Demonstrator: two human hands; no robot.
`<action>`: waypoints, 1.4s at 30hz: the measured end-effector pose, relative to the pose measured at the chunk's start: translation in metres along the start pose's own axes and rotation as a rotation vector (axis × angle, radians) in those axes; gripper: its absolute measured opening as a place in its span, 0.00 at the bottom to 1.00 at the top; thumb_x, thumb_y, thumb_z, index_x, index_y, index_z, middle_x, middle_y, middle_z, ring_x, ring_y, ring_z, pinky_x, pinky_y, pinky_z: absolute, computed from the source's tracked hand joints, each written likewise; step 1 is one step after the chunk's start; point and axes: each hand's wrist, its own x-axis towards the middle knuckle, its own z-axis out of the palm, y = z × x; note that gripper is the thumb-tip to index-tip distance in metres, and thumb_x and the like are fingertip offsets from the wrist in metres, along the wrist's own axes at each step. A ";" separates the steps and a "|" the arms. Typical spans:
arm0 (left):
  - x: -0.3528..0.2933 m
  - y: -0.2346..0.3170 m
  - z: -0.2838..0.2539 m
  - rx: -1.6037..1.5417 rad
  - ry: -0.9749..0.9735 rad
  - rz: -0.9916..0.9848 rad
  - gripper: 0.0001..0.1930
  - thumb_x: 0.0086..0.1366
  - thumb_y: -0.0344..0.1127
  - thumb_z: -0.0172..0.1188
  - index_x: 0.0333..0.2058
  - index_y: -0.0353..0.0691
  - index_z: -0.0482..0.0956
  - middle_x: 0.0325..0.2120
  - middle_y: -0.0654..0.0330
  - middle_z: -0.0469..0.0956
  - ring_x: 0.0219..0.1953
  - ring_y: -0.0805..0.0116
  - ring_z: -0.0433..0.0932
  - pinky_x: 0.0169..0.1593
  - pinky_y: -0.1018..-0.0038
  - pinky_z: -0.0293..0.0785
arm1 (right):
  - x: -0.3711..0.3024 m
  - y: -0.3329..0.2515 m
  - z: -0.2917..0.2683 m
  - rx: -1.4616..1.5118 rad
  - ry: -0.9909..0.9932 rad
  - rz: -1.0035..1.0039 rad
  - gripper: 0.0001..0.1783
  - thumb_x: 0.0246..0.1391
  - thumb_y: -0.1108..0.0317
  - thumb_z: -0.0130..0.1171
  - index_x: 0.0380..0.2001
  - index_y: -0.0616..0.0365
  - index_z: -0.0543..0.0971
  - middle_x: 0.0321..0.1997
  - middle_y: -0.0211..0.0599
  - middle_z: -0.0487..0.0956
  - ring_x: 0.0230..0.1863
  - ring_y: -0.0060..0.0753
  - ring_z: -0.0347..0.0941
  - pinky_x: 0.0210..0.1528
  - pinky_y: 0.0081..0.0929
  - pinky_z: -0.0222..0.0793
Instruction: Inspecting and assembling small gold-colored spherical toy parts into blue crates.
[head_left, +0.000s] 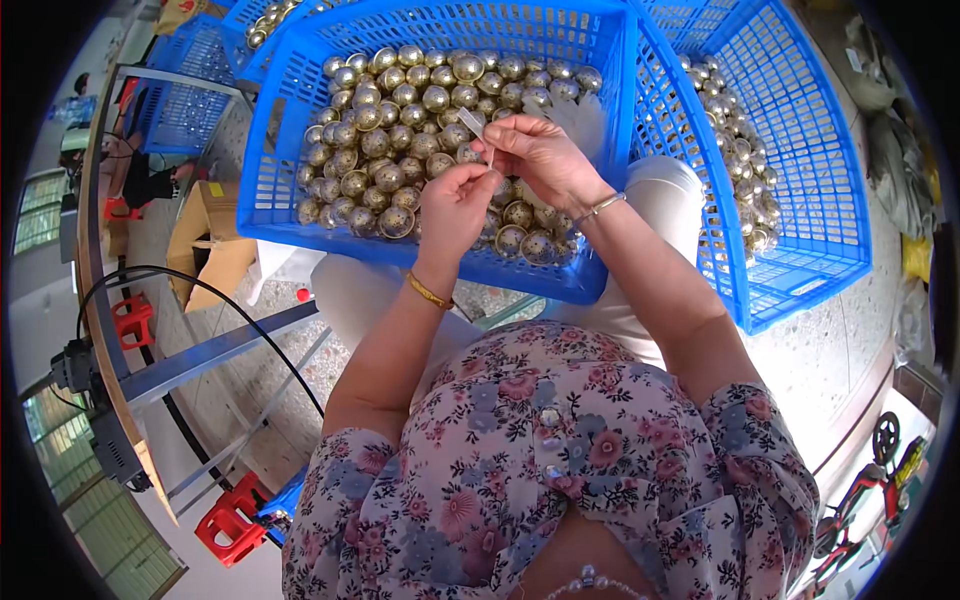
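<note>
My left hand (458,212) and my right hand (540,158) are close together over a blue plastic basket (440,255). The basket is filled with shiny gold-and-silver speckled balls (392,140). A small flat, pale strip (471,122) sticks out from the fingers of my right hand, which are pinched. My left thumb and forefinger are also closed, just below. Something thin and pale runs between the two hands, too fine to name. Beyond my right hand, a whitish, see-through piece of material (572,122) lies over the balls.
On the right stands another blue basket (800,200) with similar balls. A cardboard box (205,240) is to the left, beside a wooden-edged table (95,250) with metal legs and a black cable (215,300). A red stool (232,520) stands at lower left.
</note>
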 end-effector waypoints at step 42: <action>0.020 0.034 -0.018 -0.592 0.081 -0.349 0.08 0.56 0.25 0.53 0.34 0.28 0.75 0.28 0.53 0.77 0.30 0.67 0.77 0.34 0.76 0.74 | -0.009 -0.009 0.010 -1.335 0.000 -0.942 0.10 0.39 0.78 0.59 0.29 0.56 0.79 0.24 0.34 0.76 0.26 0.35 0.73 0.27 0.25 0.70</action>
